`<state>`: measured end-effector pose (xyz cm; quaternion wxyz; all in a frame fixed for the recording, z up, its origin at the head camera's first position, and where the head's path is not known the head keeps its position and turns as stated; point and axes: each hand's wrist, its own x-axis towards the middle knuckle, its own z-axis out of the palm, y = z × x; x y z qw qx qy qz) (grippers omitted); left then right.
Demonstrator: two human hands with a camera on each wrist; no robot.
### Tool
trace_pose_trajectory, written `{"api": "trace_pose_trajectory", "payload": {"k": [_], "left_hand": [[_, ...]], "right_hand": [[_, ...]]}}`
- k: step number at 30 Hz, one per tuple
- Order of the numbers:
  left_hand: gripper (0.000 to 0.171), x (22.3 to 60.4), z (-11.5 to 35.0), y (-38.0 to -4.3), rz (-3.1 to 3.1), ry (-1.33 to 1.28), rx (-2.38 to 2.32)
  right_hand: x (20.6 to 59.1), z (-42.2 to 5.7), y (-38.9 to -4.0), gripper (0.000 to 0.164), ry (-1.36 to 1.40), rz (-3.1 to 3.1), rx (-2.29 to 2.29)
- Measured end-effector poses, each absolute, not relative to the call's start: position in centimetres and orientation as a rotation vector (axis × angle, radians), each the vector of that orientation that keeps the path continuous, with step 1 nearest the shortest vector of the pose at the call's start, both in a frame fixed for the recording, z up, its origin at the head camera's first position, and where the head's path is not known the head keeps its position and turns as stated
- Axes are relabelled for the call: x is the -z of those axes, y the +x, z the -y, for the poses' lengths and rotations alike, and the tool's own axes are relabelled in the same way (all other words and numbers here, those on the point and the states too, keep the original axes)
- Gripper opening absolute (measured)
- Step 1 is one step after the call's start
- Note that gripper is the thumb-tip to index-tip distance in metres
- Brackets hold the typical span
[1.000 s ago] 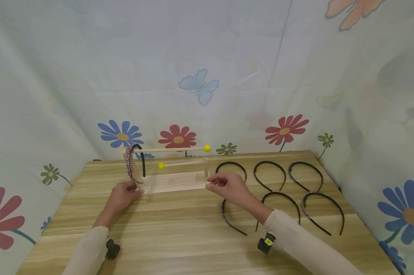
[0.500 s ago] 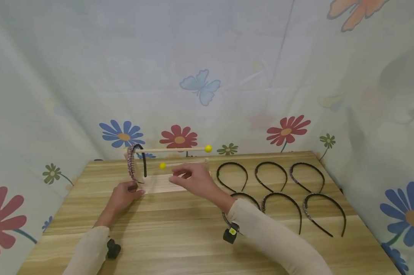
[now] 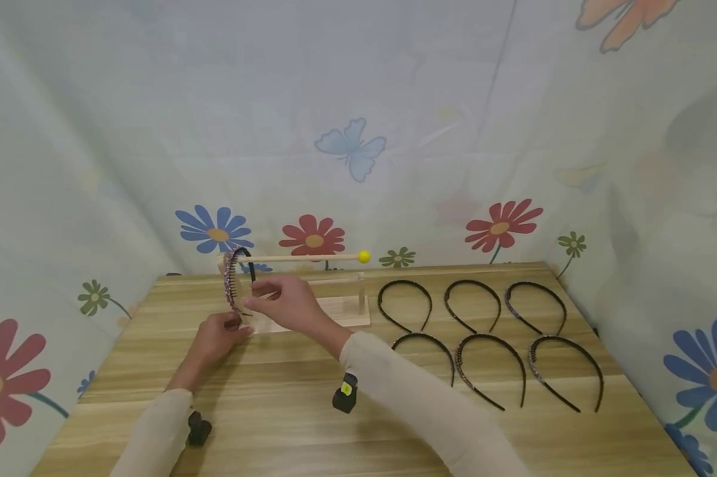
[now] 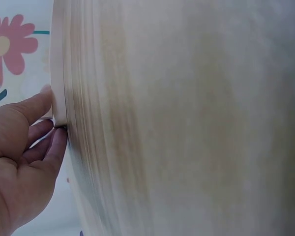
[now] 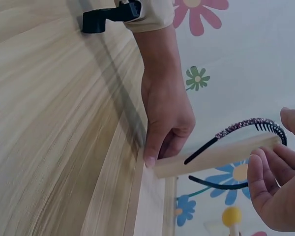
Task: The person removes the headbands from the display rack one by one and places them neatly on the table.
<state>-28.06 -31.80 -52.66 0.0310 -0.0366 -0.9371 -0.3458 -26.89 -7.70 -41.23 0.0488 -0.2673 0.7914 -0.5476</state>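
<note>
A wooden headband stand has a flat base (image 3: 352, 311), upright posts and a rod (image 3: 310, 259) tipped with a yellow ball (image 3: 364, 256). Over the rod's left end hangs a black toothed headband (image 3: 228, 285) with a glittery, stone-covered side. My left hand (image 3: 215, 338) pinches the left front corner of the base; in the left wrist view the thumb and fingers (image 4: 59, 145) grip the board's edge. My right hand (image 3: 286, 305) is beside the hanging headband, its fingers loosely bent. In the right wrist view those fingers lie close to the headband (image 5: 241, 125); whether they touch it is unclear.
Several black headbands lie in two rows on the table's right side, one (image 3: 406, 283) nearest the stand and another (image 3: 599, 377) farthest right. The right forearm passes over the table (image 3: 275, 411). A flower-printed cloth (image 3: 430, 199) hangs behind.
My right hand has moved left from the stand's right end, across its front, to the hanging headband. The left hand still holds the base corner. The view has shifted slightly.
</note>
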Motion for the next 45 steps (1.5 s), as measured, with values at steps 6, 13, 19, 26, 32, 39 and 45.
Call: {"api": "trace_pose_trajectory", "payload": {"k": [6,13,19,26,32,39,45], "left_hand": [[0.020,52.7,31.7,-28.4,2.873,-0.145,1.034],[0.030,52.9,31.7,-28.4,2.865,-0.166,1.026],[0.040,52.9,31.7,-28.3,2.854,-0.196,1.044],[0.035,52.9,31.6,-28.3,2.852,-0.178,1.048],[0.034,52.9,31.6,-28.3,2.860,-0.167,1.033],[0.024,52.9,31.8,-28.3,2.867,-0.127,1.027],[0.037,52.9,31.7,-28.2,2.864,-0.131,1.067]], "right_hand": [[41.4,10.0,-27.1,0.045,-0.757,-2.400,1.717],[41.8,11.7,-27.3,0.036,-0.710,-2.363,1.785],[42.0,12.4,-27.2,0.029,-0.687,-2.370,1.806],[41.8,12.4,-27.2,0.024,-0.659,-2.437,1.803],[41.6,12.2,-27.3,0.023,-0.695,-2.501,1.753],[40.9,11.5,-27.3,0.022,-0.750,-2.536,1.728],[40.3,10.7,-27.5,0.020,-0.808,-2.570,1.739]]}}
